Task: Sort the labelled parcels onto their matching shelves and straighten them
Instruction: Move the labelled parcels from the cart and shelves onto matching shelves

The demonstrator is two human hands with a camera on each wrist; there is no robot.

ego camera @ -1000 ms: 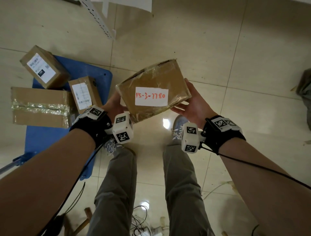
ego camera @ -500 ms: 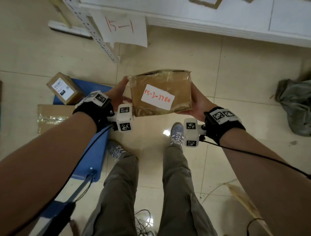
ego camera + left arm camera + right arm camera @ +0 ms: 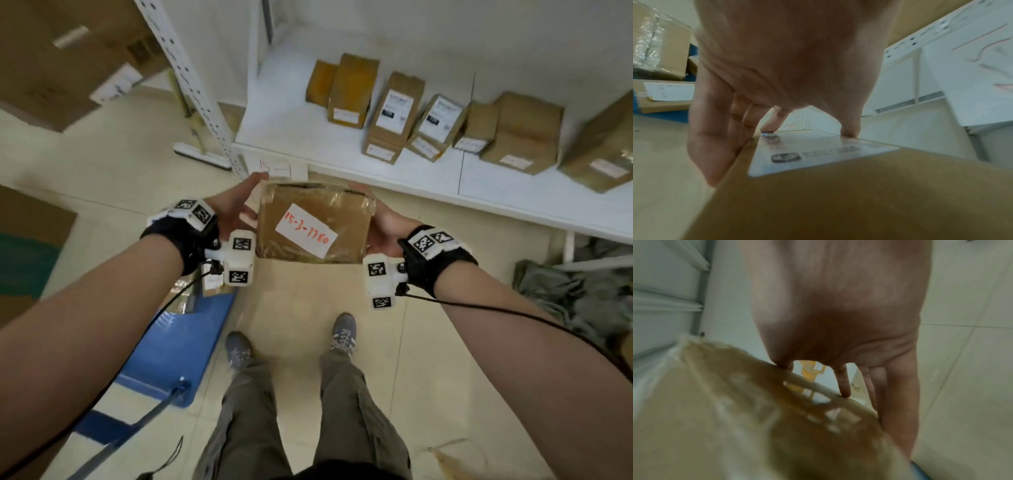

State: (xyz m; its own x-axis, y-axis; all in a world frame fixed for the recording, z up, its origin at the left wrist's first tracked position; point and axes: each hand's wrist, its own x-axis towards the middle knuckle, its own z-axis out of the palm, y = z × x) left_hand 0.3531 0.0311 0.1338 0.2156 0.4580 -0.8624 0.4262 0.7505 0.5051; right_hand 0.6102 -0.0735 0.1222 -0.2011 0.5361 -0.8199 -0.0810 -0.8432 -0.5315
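Observation:
Both hands hold one brown taped parcel [image 3: 308,212] between them above the floor. Its white sticker [image 3: 306,230] reads "15-3-7780" in red. My left hand [image 3: 236,205] grips its left end, my right hand [image 3: 383,222] its right end. In the left wrist view the thumb and a fingertip press on a parcel [image 3: 859,194] face that bears a printed label, and the other fingers wrap its edge. Blurred, the right wrist view shows fingers along the taped parcel [image 3: 715,418]. Just beyond is a low white shelf [image 3: 291,137], with a paper sign [image 3: 277,168] marked "15-1" on its front edge.
Several brown parcels [image 3: 394,113] stand in a row on the shelf. A perforated white post [image 3: 191,78] rises at its left corner. A blue cart [image 3: 178,342] with more parcels lies at my left, and a grey cloth heap [image 3: 565,294] at the right. Large cartons [image 3: 51,68] sit at the far left.
The parcel has been carried away from the blue cart toward the white shelf and turned, so its sticker now slants. The shelf and its row of parcels have come into view.

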